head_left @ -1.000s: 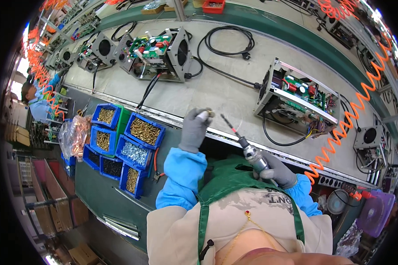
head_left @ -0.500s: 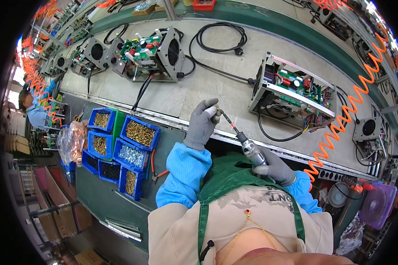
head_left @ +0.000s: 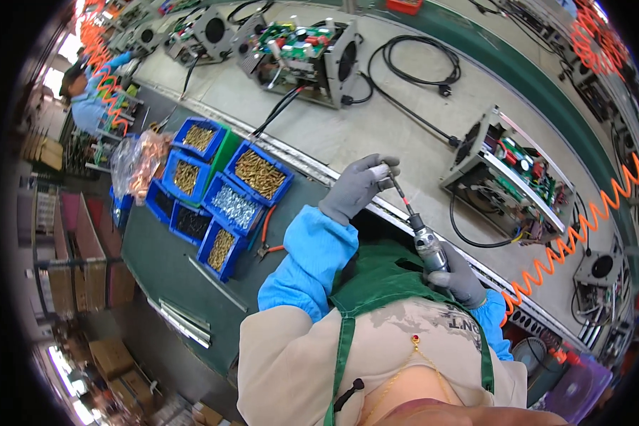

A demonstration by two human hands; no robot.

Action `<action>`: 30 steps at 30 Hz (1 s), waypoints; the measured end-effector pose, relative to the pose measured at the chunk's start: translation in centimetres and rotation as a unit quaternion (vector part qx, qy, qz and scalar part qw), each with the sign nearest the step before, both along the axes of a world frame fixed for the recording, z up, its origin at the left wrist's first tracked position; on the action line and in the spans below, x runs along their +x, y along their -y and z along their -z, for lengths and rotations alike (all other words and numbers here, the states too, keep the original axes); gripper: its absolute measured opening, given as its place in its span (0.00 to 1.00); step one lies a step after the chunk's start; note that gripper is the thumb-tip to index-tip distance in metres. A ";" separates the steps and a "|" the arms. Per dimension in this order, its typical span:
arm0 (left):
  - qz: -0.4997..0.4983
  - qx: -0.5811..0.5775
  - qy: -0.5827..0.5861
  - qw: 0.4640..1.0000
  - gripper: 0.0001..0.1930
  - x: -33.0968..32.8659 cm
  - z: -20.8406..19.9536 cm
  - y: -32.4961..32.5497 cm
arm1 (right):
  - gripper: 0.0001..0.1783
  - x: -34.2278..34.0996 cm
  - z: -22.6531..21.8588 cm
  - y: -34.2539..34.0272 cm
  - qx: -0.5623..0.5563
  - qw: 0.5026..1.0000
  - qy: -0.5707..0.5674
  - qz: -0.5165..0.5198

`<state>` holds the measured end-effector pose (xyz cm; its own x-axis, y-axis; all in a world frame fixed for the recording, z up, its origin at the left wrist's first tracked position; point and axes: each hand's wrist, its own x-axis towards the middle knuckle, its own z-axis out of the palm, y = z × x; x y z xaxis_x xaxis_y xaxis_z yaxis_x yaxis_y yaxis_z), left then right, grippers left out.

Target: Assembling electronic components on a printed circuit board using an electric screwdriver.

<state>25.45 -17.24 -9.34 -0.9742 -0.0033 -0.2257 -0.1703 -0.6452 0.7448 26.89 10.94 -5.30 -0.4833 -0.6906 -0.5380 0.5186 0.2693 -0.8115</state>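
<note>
My right hand (head_left: 463, 275), in a grey glove, is wrapped round a silver pneumatic screwdriver (head_left: 427, 245). Its long thin bit points up and to the left. At the bit's tip, the fingers of my gloved left hand (head_left: 355, 188) are pinched together; whatever small piece they hold is too small to make out. Both hands are in front of my body, by the bench's near edge. Beyond them to the right stands an open metal-framed device (head_left: 515, 167) with a green circuit board and coloured parts inside.
Blue bins (head_left: 280, 192) of brass-coloured, silver and black fasteners stand on a green side table (head_left: 170, 248), beside orange-handled pliers (head_left: 265, 245). A black power cable (head_left: 405, 46) lies coiled on the bench. More devices (head_left: 305, 60) stand farther left. An orange coiled hose (head_left: 561, 248) crosses at right.
The whole view has turned, so the bench and bins sit farther right and tilted. My hands keep the same hold, with the bit's tip still at my left fingers.
</note>
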 end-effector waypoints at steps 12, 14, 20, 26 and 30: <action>-0.022 -0.845 0.433 0.313 0.16 16.0 2.9 16.7 | 0.34 -0.6 -1.2 -0.4 0.040 0.996 0.027 0.081; -0.026 -0.834 0.451 0.319 0.17 15.3 3.4 17.3 | 0.34 -0.5 -1.6 -0.1 0.037 0.995 0.028 0.085; -0.020 -0.830 0.451 0.327 0.14 13.6 3.6 19.5 | 0.36 0.1 -1.0 -0.6 0.030 0.996 0.008 0.089; -0.247 -0.780 0.383 0.429 0.18 17.7 3.6 20.8 | 0.40 0.6 -1.6 -1.3 0.026 0.995 0.026 0.094; -0.445 -0.479 0.180 0.735 0.17 14.3 1.8 19.5 | 0.41 2.2 -2.0 -3.8 -0.015 0.987 0.039 0.152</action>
